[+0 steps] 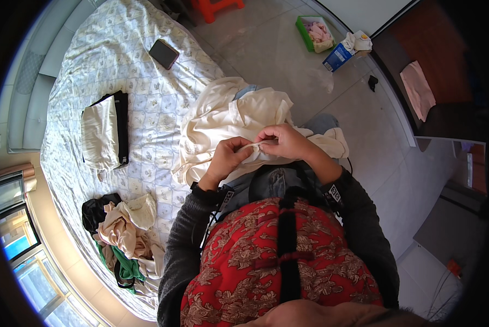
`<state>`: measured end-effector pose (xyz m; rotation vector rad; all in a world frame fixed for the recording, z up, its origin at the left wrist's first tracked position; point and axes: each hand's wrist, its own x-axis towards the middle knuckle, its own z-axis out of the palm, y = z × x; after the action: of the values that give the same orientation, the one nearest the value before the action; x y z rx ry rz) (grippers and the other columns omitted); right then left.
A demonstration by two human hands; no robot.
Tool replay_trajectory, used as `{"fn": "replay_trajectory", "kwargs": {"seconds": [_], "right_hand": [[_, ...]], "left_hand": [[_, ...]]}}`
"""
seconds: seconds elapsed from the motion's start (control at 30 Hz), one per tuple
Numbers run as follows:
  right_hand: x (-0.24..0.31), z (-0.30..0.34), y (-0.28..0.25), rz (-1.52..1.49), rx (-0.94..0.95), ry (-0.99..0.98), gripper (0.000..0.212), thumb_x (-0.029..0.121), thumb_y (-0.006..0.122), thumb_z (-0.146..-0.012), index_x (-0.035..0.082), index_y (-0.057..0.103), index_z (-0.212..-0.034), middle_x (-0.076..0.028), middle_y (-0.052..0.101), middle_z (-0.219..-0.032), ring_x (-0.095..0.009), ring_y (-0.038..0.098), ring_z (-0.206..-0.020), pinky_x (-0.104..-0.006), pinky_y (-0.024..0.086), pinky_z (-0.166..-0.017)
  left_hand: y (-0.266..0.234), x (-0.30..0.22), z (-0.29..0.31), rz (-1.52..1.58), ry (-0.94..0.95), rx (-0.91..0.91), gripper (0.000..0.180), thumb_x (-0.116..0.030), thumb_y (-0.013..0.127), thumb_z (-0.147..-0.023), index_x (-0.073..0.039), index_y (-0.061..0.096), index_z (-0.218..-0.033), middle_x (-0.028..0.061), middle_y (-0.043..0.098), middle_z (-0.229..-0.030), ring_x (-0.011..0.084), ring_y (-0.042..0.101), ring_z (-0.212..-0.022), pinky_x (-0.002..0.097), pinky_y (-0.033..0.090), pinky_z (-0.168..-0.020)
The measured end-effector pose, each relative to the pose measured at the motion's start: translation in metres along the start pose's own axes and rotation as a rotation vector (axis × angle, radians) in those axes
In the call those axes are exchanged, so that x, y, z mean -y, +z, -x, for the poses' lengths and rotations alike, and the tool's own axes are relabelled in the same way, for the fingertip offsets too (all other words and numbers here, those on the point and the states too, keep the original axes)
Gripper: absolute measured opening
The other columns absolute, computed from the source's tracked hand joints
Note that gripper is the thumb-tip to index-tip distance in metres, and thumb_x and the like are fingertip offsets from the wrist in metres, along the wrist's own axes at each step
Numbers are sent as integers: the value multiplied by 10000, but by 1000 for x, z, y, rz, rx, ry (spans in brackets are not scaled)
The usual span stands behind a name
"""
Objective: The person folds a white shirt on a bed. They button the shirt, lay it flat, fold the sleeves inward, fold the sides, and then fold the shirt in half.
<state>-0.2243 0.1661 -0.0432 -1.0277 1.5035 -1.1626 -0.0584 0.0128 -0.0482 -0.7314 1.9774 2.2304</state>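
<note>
A cream-white garment point(209, 117), maybe a shirt, is spread over my lap and onto the bed edge beside me. My left hand point(229, 159) pinches a piece of its edge between thumb and fingers. Close beside it, my right hand point(285, 144) grips the same edge, the fingertips of both hands almost meeting. Whether a button or only cloth lies between the fingertips is too small to tell. One part of the garment point(329, 143) hangs over my right knee, where blue denim shows beneath.
On the patterned bed point(152, 120) lie a folded stack of white and black clothes point(101, 133), a heap of mixed clothes point(130, 234) and a dark phone point(164, 54). Across the floor stand a green box point(310, 34) with cloth, a blue box point(338, 57) and a red stool point(214, 7).
</note>
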Motion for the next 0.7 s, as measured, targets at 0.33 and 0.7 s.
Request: {"fn": "replay_trajectory", "kwargs": {"seconds": [0.33,0.7], "right_hand": [[-11,2,-6,-353,282,129,216,177,677,-883,14,639,-1020,11,648,-902,-79,576,-825,-237,468,-771],[0,15,-51,591,1,-3,151,154,685,-804,58,687,-921,-84,681,-875,-250,643,-808,-327,495,-758]], "left_hand": [[-2,-5,3,174,-161,198,139,-113,720,-878,0,671,-943,-17,656,-833,51,581,-738,213,460,-663],[-31,4,56,-680,125,-45,229,-201,740,-827,-46,717,-995,169,696,-823,287,685,-698,356,533,-641]]}}
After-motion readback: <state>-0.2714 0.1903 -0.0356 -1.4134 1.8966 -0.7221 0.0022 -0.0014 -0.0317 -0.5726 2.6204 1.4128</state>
